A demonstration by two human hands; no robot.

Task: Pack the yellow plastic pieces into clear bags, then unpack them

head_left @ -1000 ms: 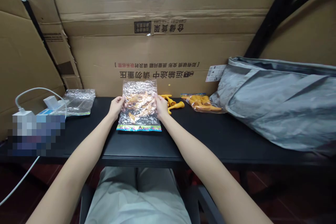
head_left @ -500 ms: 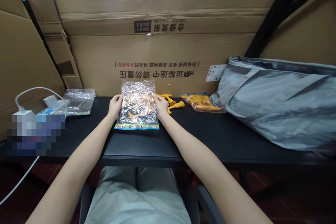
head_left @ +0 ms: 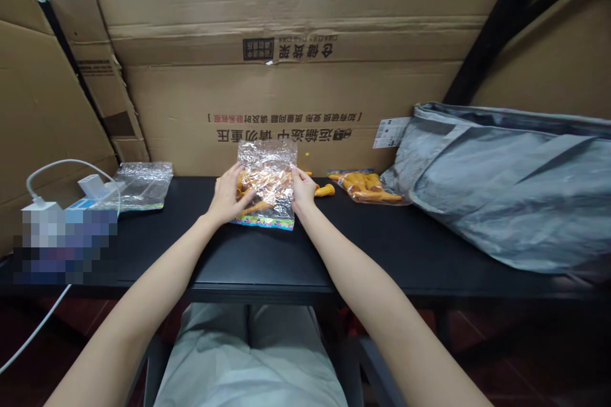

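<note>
A clear plastic bag (head_left: pixel 270 162) with a colourful strip along its near edge is held up over the black table. My right hand (head_left: pixel 303 191) pinches its right side. My left hand (head_left: pixel 226 197) lies at the left of the bag, fingers stretched out and thumb spread across its front. Orange-yellow plastic pieces show through the film and at the bag's sides; whether any lie inside it I cannot tell. One loose orange piece (head_left: pixel 325 190) rests just right of my right hand.
A filled bag of orange pieces (head_left: pixel 367 187) lies to the right, beside a large grey fabric bag (head_left: pixel 501 191). Another clear bag (head_left: pixel 146 184) lies at left, near a white charger (head_left: pixel 44 219) with a cable. Cardboard (head_left: pixel 286 86) stands behind the black table (head_left: pixel 267 264).
The clear bag has moved a little to the right. My left hand has let go of its left edge and spread over its front; my right hand still pinches the right side.
</note>
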